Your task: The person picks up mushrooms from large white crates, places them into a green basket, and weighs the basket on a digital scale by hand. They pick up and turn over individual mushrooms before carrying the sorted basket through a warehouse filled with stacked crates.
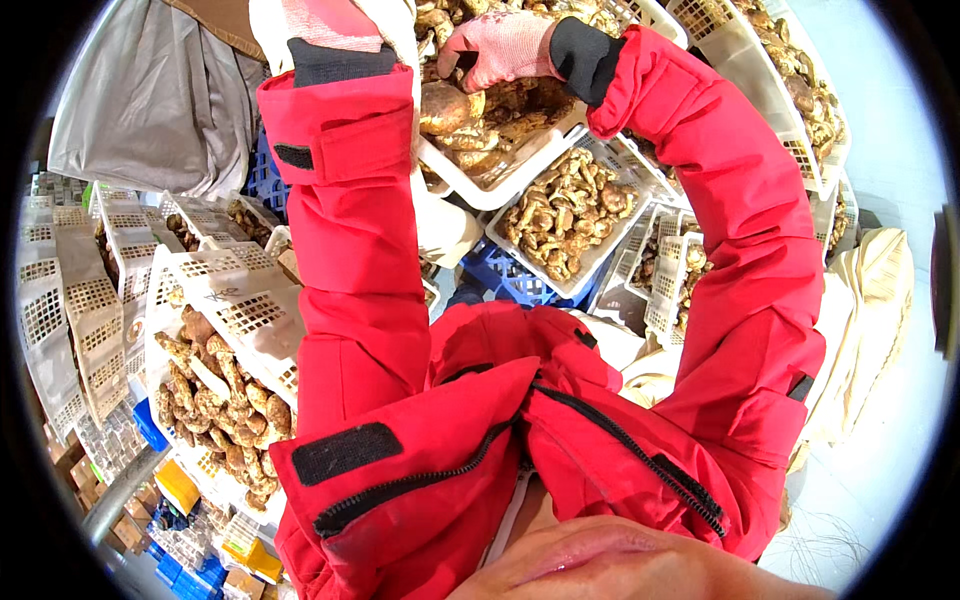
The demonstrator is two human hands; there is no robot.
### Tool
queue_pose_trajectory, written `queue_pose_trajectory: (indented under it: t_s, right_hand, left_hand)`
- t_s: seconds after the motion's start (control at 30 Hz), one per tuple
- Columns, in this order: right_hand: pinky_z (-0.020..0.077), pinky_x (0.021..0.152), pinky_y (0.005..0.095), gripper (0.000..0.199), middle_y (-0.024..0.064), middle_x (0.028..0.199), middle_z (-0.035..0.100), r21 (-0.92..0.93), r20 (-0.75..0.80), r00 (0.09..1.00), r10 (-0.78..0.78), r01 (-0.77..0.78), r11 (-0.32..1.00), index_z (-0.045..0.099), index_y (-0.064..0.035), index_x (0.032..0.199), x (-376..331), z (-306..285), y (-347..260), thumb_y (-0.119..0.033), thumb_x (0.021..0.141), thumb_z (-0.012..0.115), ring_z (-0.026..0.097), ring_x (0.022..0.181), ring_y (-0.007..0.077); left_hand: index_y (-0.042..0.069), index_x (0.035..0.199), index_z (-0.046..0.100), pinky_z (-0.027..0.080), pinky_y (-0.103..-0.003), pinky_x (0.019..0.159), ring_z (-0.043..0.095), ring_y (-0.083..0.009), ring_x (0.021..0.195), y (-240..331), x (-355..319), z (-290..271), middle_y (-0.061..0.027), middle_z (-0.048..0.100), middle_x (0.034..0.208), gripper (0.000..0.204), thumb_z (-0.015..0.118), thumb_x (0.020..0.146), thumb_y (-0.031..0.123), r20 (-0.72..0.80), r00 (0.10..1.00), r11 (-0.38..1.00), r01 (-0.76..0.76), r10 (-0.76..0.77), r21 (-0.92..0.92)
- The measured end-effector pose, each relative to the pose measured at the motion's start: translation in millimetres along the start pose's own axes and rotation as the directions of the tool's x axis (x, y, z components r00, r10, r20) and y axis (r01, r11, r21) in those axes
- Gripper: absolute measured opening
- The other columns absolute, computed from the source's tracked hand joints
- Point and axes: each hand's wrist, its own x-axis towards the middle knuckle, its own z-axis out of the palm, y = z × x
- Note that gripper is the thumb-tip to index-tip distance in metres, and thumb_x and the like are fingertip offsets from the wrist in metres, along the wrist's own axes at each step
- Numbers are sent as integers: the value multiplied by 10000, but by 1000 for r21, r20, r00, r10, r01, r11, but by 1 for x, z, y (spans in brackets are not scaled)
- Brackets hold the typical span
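My right hand (505, 50), in a pink knit glove with a dark cuff, reaches into a white plastic basket (497, 196) of large brown mushrooms. Its fingers curl down at a mushroom (446, 108) with a broad cap and pale stem; the fingertips are partly hidden. At the top edge my left hand (335, 24), also in a pink glove, is cut off by the frame, so its fingers do not show. Beside it hangs cream-coloured cloth (400, 35), which lies along the basket's left side.
A smaller white basket of mushrooms (572, 215) sits on a blue crate (505, 272) nearer to me. More mushroom baskets line the right (815, 90) and left (225, 400). Grey sheeting (150, 110) covers something at far left. Beige cloth (860, 320) lies at right.
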Motion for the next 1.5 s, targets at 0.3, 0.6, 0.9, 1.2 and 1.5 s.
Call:
queue_pose_trajectory:
  t_s: [0.3, 0.6, 0.9, 1.2, 1.5]
  right_hand:
    - [462, 649, 316, 334, 88, 757, 625, 154, 30, 999, 42, -46, 987, 641, -161, 962, -15, 7, 3, -247, 641, 666, 594, 725, 207]
    - [403, 548, 187, 301, -3, 779, 559, 871, -135, 990, 27, 105, 479, 534, -2, 1079, -71, -7, 51, -47, 782, 555, 499, 632, 60]
    - [351, 512, 152, 306, -41, 828, 508, 963, -268, 929, 254, 251, 100, 506, -52, 1139, -115, -11, 80, -142, 847, 529, 455, 656, 38]
    - [416, 551, 176, 335, 54, 937, 535, 873, -418, 813, 406, 482, -67, 447, 0, 1159, -124, 9, 60, -61, 835, 508, 550, 728, 132]
    - [434, 818, 226, 281, 63, 870, 535, 795, -500, 791, 352, 581, -176, 442, 42, 1089, -127, 18, 47, -46, 829, 504, 554, 799, 156]
  left_hand:
    - [-23, 955, 534, 467, -219, 609, 576, -124, 684, 4, -5, 14, -54, 601, 794, 218, 463, 881, 169, -82, 996, 997, -9, 15, 78]
    - [9, 794, 574, 328, -187, 477, 454, -49, 533, 13, -16, 32, 20, 532, 621, 288, 420, 898, 230, 36, 984, 769, -158, 173, 619]
    - [-22, 869, 606, 397, -221, 616, 507, -89, 671, 6, -32, 71, -36, 596, 771, 208, 467, 861, 133, 43, 997, 774, -80, 68, 629]
    - [-28, 1070, 540, 423, -248, 796, 552, -168, 887, -16, -29, -25, -95, 592, 962, 285, 538, 821, 112, -219, 970, 694, 87, 104, 715]
    - [-25, 1256, 329, 383, -250, 865, 508, -168, 991, 0, -35, -37, -146, 512, 1102, 550, 581, 802, 155, -250, 968, 496, 212, 11, 842]
